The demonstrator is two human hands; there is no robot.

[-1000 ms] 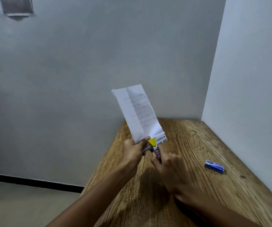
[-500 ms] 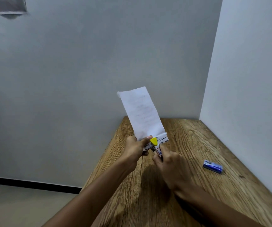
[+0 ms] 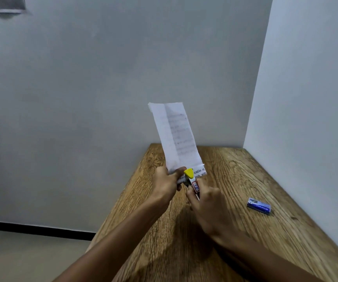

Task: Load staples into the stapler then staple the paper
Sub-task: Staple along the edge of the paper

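Head camera looks down over your two forearms, which reach out above a wooden table (image 3: pixel 235 180) set into a corner of pale walls. Your left hand (image 3: pixel 167 183) pinches the lower end of a folded sheet of paper (image 3: pixel 176 137), thumb on the near face and fingers curled behind, so the sheet stands up and leans a little to the left, well above the tabletop. Faint print shows through its upper part, and darker printed words can be read on the bottom strip, just right of your thumb. Your right hand (image 3: pixel 208 206) is wrapped around the stapler (image 3: pixel 192 180), fingers curled about its white body with a red-edged label, while the yellow tip lies against the paper's bottom edge, just beside your left thumb. Whether the stapler's mouth is closed over the sheet cannot be told. Well to the right, on the table near the side wall, lies a small blue staple box (image 3: pixel 259 206), apart from both hands.
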